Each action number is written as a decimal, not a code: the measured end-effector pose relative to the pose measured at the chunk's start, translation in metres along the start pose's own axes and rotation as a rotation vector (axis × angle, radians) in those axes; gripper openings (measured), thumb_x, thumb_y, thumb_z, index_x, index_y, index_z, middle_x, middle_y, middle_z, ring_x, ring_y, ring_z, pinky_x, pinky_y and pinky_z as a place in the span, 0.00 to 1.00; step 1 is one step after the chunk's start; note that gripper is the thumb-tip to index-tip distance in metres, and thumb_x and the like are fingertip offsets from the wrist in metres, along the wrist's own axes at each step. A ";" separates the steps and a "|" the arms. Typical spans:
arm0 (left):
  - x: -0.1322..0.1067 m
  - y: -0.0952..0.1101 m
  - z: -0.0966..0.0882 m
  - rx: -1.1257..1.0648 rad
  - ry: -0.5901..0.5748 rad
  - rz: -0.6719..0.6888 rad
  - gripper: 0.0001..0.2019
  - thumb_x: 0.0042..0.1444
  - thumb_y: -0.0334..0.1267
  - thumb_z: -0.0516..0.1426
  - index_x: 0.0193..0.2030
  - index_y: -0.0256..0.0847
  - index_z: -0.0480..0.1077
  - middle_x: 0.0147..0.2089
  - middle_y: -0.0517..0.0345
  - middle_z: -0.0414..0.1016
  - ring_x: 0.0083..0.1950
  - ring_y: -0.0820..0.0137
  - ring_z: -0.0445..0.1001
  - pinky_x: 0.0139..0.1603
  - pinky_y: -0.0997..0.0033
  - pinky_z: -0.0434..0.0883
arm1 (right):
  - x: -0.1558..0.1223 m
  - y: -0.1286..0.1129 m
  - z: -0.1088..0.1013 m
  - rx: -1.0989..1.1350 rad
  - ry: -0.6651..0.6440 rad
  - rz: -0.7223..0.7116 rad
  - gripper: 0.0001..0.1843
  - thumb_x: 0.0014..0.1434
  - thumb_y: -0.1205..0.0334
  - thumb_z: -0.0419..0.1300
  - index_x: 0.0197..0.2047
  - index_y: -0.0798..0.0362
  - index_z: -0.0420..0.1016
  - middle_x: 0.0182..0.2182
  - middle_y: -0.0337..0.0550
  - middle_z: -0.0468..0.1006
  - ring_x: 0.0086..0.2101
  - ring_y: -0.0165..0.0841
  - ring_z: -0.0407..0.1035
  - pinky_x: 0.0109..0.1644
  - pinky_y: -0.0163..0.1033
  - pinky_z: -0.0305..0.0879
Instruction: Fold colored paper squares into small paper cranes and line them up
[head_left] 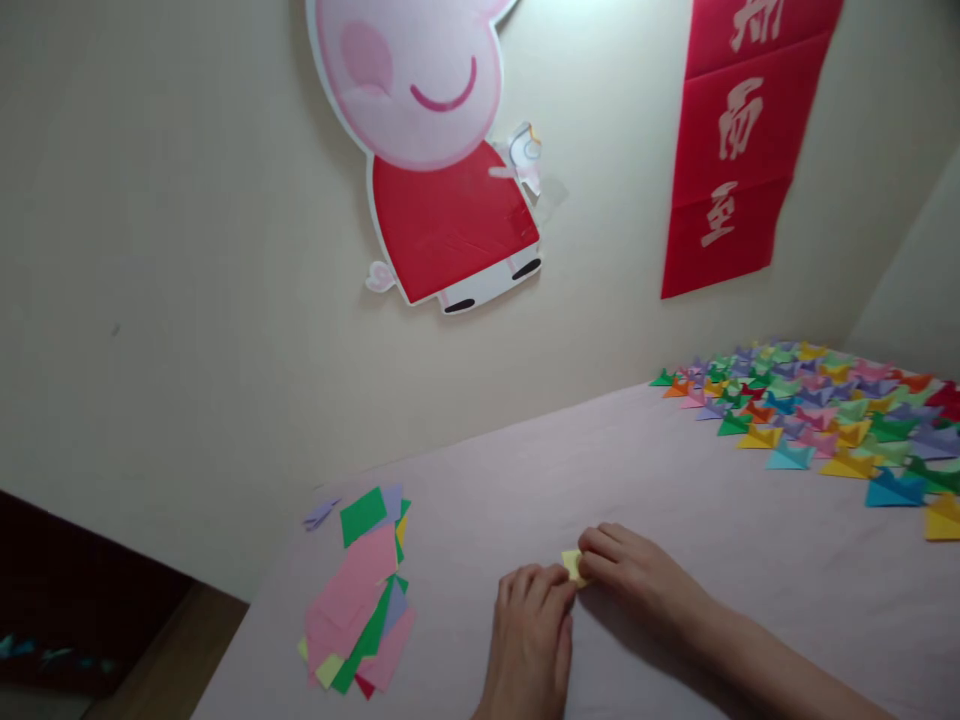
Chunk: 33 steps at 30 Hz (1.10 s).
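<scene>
A small piece of pale yellow paper (571, 566) lies on the pinkish table cover, mostly covered by fingers. My right hand (637, 570) comes in from the right, its curled fingers gripping the paper's right side. From below, my left hand (529, 625) reaches the paper's lower left edge, with fingers bent and held together at the tips. Any folds under the fingertips are hidden. To the left of my hands is a loose pile of coloured paper rectangles (349, 610) in pink, green, purple and yellow.
Rows of small folded paper figures (817, 415) in many colours stand at the table's far right. A folded purple paper (321, 515) lies beyond the pile. Behind the table (480, 480), the wall carries a pig cutout (457, 225) and a red banner (739, 150).
</scene>
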<state>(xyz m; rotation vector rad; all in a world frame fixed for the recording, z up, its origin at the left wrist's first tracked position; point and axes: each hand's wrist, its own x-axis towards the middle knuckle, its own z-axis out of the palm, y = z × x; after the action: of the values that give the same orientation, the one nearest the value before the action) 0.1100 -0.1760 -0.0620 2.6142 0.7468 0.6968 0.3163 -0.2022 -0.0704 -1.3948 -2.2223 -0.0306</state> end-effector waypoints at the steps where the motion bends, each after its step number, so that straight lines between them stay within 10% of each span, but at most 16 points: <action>1: -0.003 -0.001 0.000 0.051 -0.018 0.037 0.21 0.57 0.21 0.50 0.55 0.41 0.67 0.56 0.51 0.73 0.53 0.58 0.68 0.54 0.51 0.69 | -0.002 0.003 -0.003 0.036 -0.016 0.010 0.09 0.62 0.74 0.59 0.33 0.51 0.73 0.34 0.41 0.76 0.35 0.34 0.68 0.38 0.36 0.62; 17: -0.009 -0.003 0.007 0.237 -0.030 0.088 0.21 0.57 0.23 0.49 0.57 0.35 0.67 0.57 0.51 0.74 0.50 0.60 0.70 0.52 0.57 0.69 | 0.009 -0.003 -0.010 0.366 -0.078 0.353 0.10 0.62 0.69 0.54 0.29 0.50 0.67 0.32 0.42 0.73 0.38 0.38 0.65 0.43 0.45 0.64; 33: -0.011 0.002 0.019 0.405 0.022 0.124 0.21 0.59 0.25 0.48 0.58 0.34 0.69 0.55 0.51 0.75 0.51 0.60 0.68 0.55 0.59 0.63 | 0.011 -0.002 -0.005 0.360 -0.049 0.384 0.08 0.58 0.70 0.56 0.29 0.50 0.68 0.31 0.41 0.74 0.36 0.37 0.65 0.42 0.43 0.63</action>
<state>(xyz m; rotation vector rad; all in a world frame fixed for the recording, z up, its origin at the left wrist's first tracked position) 0.1125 -0.1873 -0.0807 3.0456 0.8090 0.6663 0.3131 -0.1955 -0.0606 -1.5918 -1.8419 0.5148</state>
